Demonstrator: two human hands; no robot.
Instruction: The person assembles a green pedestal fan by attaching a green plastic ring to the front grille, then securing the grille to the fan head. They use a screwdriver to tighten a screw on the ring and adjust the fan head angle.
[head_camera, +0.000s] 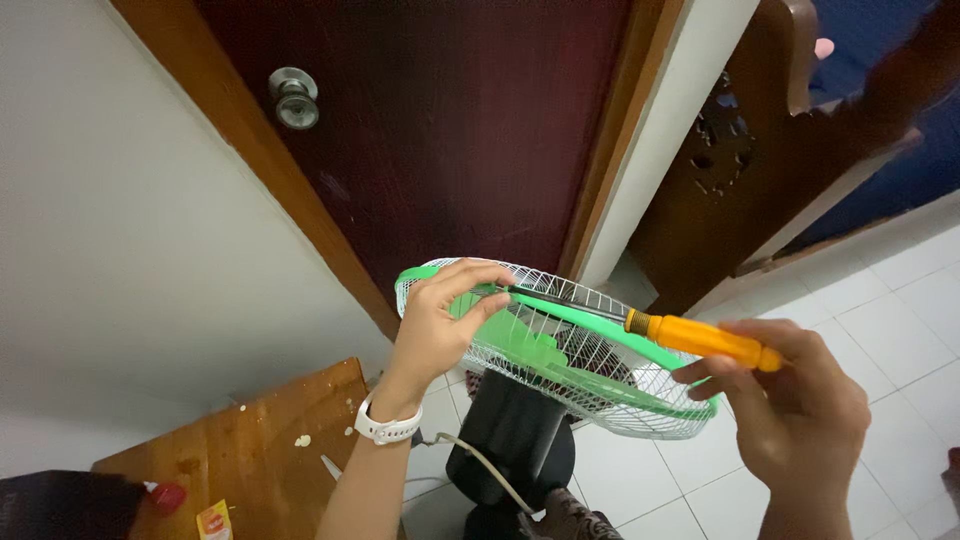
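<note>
The person stands over an electric fan whose round grille (600, 385), white wire with a green rim, is tilted nearly flat above the black fan body (515, 440). Green blades (520, 345) show through the wires.

The left hand (440, 320) grips the grille's rim at its far left edge, fingers (480, 275) curled over the top and closed on the green band. A white watch (388, 428) sits on that wrist.

The right hand (800, 400) holds a screwdriver (640, 325) by its orange handle, thumb and fingers pinched around the handle's end. The dark shaft runs leftwards across the top of the grille, and its tip reaches the rim just beside the left hand's fingertips; whether the tip sits in a screw I cannot tell.

A pale power cord (480, 462) trails down past the fan body onto the white tiled floor (880, 300). At lower left stands a low wooden table (260, 440) with small scraps, a red cap and a yellow packet on it. Behind the fan is a dark red door (440, 130) with a round metal knob (295, 97), and to the right a piece of carved wooden furniture (760, 150).
</note>
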